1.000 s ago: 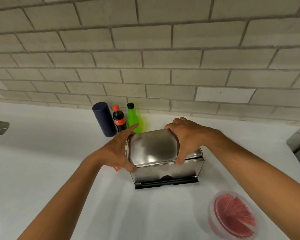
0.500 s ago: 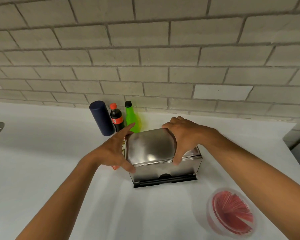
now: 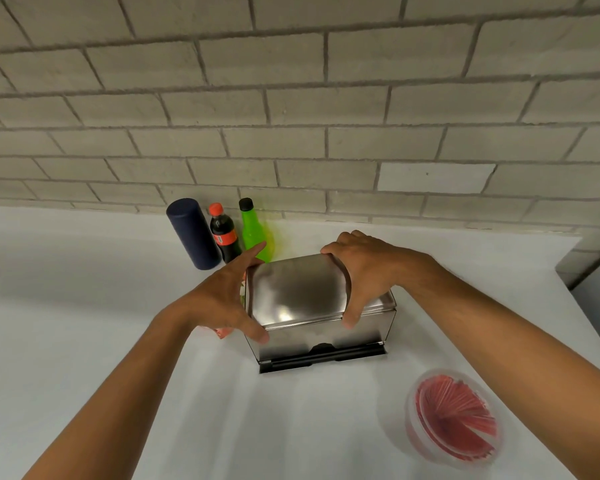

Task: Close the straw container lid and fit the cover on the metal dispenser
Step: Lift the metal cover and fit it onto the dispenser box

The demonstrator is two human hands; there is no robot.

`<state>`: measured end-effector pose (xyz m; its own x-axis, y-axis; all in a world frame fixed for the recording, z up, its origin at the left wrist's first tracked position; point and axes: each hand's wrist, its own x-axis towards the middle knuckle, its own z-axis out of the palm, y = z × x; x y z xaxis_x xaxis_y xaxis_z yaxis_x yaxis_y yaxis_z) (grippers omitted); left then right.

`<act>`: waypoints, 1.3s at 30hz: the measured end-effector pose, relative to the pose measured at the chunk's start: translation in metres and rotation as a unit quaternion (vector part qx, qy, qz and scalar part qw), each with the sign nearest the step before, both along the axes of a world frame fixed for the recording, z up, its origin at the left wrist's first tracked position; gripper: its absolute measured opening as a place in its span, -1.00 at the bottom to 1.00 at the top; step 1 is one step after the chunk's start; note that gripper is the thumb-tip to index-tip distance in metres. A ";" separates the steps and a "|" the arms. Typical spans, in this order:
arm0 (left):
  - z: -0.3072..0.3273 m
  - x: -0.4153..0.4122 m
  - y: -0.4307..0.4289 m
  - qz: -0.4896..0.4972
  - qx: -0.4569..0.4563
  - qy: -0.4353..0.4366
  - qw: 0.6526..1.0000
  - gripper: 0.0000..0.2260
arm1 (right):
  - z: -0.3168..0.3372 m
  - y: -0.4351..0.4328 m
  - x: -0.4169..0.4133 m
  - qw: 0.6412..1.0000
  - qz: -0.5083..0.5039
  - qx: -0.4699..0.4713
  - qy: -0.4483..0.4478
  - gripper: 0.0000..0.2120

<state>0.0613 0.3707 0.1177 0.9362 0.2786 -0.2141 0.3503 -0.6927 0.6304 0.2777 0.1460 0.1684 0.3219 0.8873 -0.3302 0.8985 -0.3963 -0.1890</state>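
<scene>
A shiny metal dispenser with a black base stands on the white counter, near the middle. Its curved metal cover lies on top of the box. My left hand grips the cover's left end, thumb at the front corner and forefinger along the back. My right hand grips the cover from the right, thumb on its front edge. A clear round straw container full of red straws sits at the front right with its lid on.
Against the brick wall behind the dispenser stand a dark blue cylinder, a small cola bottle and a green bottle. Something red peeks out under my left hand. The counter ends at the right.
Both hands keep the same hold on the cover. The view has shifted slightly, so everything sits a little lower and left in the frame; the cover looks unmoved on the dispenser.
</scene>
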 end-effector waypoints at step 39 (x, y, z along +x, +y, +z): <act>0.005 -0.002 -0.006 0.023 0.009 0.031 0.999 0.38 | -0.010 -0.003 0.002 1.000 0.009 0.015 0.010 0.12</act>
